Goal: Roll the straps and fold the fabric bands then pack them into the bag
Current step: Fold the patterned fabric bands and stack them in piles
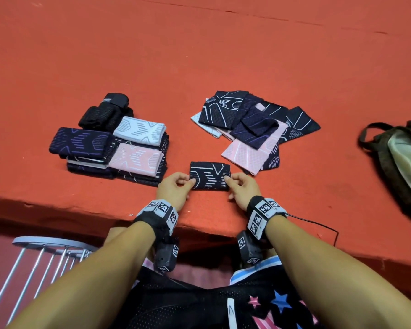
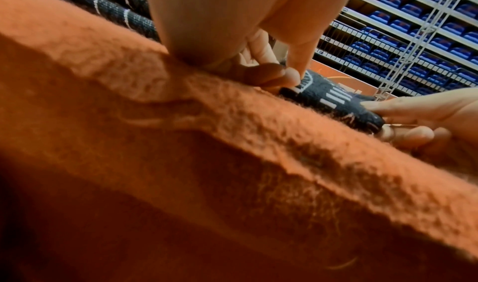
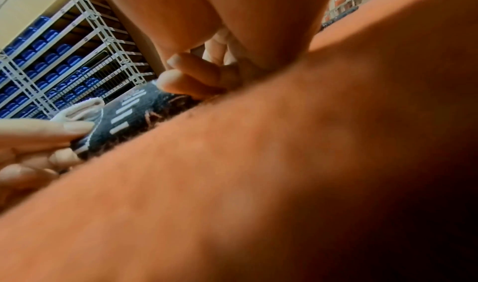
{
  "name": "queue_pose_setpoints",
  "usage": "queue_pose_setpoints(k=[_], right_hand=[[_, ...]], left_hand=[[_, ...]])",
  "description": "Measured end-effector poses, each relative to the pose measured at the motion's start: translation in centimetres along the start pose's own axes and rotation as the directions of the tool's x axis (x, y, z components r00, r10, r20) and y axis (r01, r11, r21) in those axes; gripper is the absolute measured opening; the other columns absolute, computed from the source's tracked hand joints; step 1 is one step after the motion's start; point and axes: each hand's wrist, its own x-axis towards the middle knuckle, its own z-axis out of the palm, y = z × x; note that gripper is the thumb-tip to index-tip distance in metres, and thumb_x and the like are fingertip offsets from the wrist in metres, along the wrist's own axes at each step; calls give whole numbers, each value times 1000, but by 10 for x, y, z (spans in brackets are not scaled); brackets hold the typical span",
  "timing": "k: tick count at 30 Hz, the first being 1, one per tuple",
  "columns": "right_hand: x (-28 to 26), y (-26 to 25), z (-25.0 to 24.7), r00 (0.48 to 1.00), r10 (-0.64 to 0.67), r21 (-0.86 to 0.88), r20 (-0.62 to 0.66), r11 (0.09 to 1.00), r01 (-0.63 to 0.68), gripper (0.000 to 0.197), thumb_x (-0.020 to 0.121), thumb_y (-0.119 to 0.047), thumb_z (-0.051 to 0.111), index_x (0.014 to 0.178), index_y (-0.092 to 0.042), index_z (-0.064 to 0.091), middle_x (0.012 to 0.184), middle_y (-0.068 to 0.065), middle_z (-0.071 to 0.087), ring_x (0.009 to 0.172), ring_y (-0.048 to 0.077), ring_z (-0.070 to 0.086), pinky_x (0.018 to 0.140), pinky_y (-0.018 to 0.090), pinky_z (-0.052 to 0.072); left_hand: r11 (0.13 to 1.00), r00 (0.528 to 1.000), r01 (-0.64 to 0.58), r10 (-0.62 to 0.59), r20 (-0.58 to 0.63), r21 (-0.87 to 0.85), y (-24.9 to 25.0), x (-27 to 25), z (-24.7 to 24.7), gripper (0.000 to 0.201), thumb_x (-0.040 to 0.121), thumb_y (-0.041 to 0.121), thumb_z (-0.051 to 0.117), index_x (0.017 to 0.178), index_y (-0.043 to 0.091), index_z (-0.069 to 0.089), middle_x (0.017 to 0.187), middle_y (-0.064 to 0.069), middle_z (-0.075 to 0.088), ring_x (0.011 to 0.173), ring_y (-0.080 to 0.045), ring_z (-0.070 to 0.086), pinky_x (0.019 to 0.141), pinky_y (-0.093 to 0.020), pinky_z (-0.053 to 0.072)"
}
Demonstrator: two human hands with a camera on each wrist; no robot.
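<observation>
A folded dark fabric band point(image 1: 210, 175) with white stripes lies on the red carpeted ledge point(image 1: 199, 55) near its front edge. My left hand point(image 1: 176, 186) pinches its left end and my right hand point(image 1: 241, 186) pinches its right end. In the left wrist view the band point(image 2: 333, 100) lies flat between my left hand's fingers point(image 2: 282, 77) and the right hand. The right wrist view shows the band point(image 3: 131, 120) under my right fingertips point(image 3: 186, 81). A stack of folded bands point(image 1: 119, 153) with rolled black straps point(image 1: 105, 112) sits to the left. The bag point(image 1: 399, 162) lies at far right.
A loose heap of unfolded bands point(image 1: 254, 129), dark, pink and pale, lies behind the right hand. A white wire rack point(image 1: 45, 257) stands below the ledge at lower left. A thin black cable point(image 1: 318, 224) trails from my right wrist. Shelves of blue items point(image 2: 403, 30) fill the background.
</observation>
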Motion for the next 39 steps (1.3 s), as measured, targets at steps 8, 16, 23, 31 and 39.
queue_pose_setpoints(k=[8, 16, 23, 31, 39], right_hand=[[9, -8, 4, 991, 119, -19, -60, 992, -121, 24, 93, -43, 66, 88, -19, 67, 55, 0, 66, 46, 9, 61, 59, 26, 50], [12, -14, 6, 979, 173, -68, -106, 981, -181, 26, 90, -43, 69, 84, -18, 69, 54, -3, 64, 42, 6, 59, 52, 18, 44], [6, -15, 11, 988, 143, -111, -57, 983, -149, 19, 85, -34, 72, 76, -20, 63, 56, -1, 65, 51, 15, 61, 65, 32, 55], [-10, -43, 27, 999, 34, 53, -9, 998, -33, 23, 92, -21, 69, 94, -20, 47, 74, 10, 62, 47, 17, 57, 54, 38, 51], [-11, -121, 97, 951, -293, 37, 96, 956, 291, 14, 93, -19, 66, 96, -31, 58, 80, 4, 63, 52, 12, 56, 45, 27, 48]], left_hand=[[990, 995, 89, -84, -54, 109, 5, 6, 3, 15, 81, 43, 74, 86, 32, 64, 70, 7, 69, 59, -12, 68, 68, -33, 56], [969, 990, 130, -117, -75, 209, 15, 6, 4, 28, 82, 57, 71, 94, 33, 64, 58, 8, 67, 48, -1, 63, 63, -24, 48], [956, 994, 89, -67, -85, 279, 24, -4, 9, 16, 84, 42, 72, 86, 30, 62, 85, 10, 65, 84, -15, 63, 75, -28, 45], [997, 989, -71, 76, -126, 38, 42, -15, -21, 20, 89, 27, 71, 94, 27, 52, 85, 0, 62, 58, -23, 64, 58, -41, 58], [928, 909, -167, 276, -313, 334, 54, 1, -115, 7, 98, 27, 57, 95, 32, 54, 86, 9, 64, 74, -16, 59, 68, -36, 48]])
